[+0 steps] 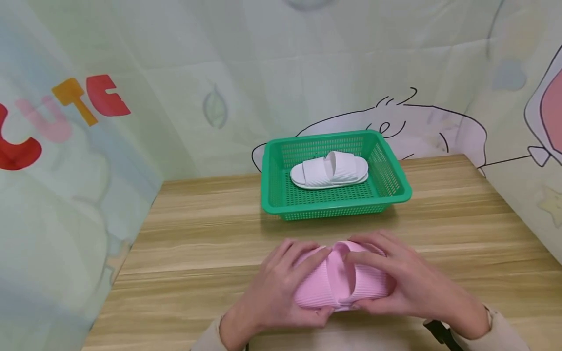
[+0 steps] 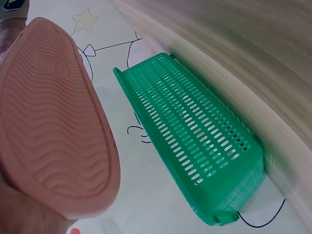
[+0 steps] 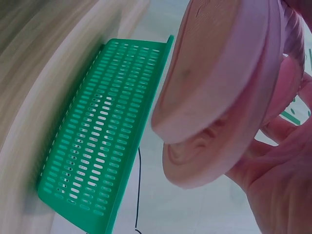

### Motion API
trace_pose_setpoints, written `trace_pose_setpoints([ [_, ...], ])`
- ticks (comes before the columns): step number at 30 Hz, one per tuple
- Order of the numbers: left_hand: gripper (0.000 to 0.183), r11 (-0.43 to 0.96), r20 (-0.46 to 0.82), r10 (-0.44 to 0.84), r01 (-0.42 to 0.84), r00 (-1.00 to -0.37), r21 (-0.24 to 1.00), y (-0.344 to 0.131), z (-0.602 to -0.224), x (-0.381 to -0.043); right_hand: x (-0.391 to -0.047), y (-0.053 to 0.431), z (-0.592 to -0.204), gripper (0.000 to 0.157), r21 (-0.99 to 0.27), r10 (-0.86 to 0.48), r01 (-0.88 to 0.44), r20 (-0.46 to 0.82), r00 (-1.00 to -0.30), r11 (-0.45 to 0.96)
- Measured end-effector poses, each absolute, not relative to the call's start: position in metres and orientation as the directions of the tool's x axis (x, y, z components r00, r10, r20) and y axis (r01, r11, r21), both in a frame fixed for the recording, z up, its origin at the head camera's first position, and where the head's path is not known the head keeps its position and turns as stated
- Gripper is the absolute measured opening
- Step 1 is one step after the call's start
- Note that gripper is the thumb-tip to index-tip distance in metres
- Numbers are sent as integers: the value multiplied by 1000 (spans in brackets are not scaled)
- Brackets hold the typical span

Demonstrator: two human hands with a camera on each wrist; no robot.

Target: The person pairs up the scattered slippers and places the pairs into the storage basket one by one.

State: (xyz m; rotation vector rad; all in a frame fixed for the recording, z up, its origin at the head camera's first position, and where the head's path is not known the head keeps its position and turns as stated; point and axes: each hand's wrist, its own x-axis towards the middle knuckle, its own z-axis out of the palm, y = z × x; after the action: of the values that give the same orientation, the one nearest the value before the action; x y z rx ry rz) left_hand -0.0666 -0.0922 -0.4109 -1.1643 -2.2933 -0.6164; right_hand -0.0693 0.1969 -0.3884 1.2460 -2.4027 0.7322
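Note:
A pair of pink slippers, one fitted into the other, is held between both hands above the table's near side. On its left end, my left hand grips with fingers over the top and thumb along the near edge. My right hand grips the other end the same way. A wavy-ridged pink sole faces the left wrist view. Two soles lie against each other in the right wrist view. Beyond the hands, a pair of white slippers lies in a green basket.
The basket stands at the back of the wood-grain table, near a printed curtain that surrounds the table on the back and sides. A dark strap shows at the right wrist.

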Motion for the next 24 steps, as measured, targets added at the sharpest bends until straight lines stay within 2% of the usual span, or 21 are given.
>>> trace_pose_setpoints([
  [24,92,534,631,586,828,-508,171,-92,-410,-71,-75,196,-387,61,-313,-658,-827,501,-562,467],
])
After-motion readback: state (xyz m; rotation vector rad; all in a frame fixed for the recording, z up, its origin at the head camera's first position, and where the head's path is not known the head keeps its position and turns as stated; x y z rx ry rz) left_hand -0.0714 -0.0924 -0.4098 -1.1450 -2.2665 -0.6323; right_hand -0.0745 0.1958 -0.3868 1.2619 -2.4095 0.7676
